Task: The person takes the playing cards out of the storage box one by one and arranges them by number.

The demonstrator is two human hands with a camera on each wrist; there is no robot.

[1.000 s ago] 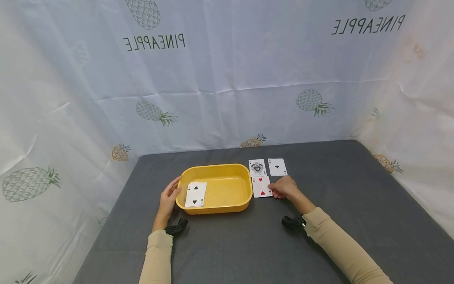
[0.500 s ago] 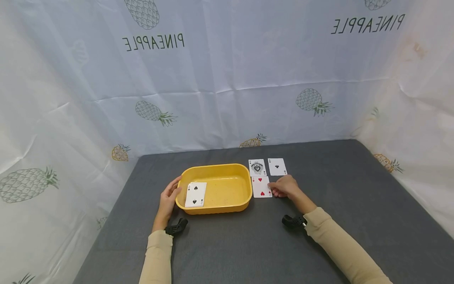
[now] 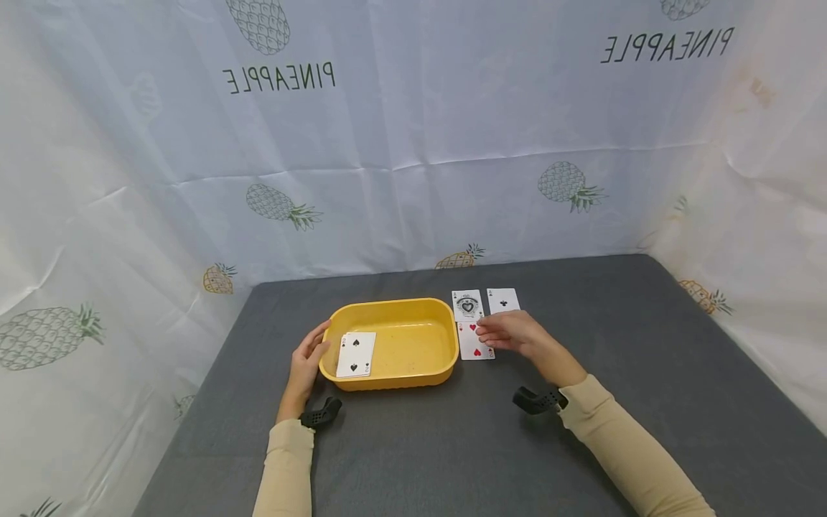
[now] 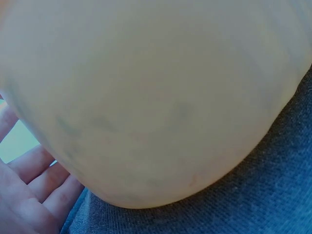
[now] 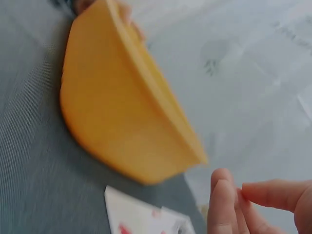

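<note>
My left hand (image 3: 306, 365) holds the left end of a yellow plastic tray (image 3: 420, 372), its thumb by the rim. In the left wrist view, the tray's blurred wall (image 4: 156, 122) hides part of the fingers. A two of spades (image 3: 356, 354) lies face up inside the tray, at the left. My right hand (image 3: 526, 340) hovers over a two of hearts (image 3: 477, 352) on the table, covering part of it. In the right wrist view, the thumb and fingertips (image 5: 222, 195) come close together, with nothing visible between them.
Behind the two of hearts lie an ace of spades (image 3: 467, 306) and an ace of clubs (image 3: 502, 300), the latter partly behind the right hand. A dark grey cloth (image 3: 413, 452) covers the table. White curtains (image 3: 413, 129) with pineapple prints hang at the back and sides.
The right hand has lifted from the right edge of the two of hearts and moved slightly left over it. The card stays on the table. Left hand and tray have not visibly moved.
</note>
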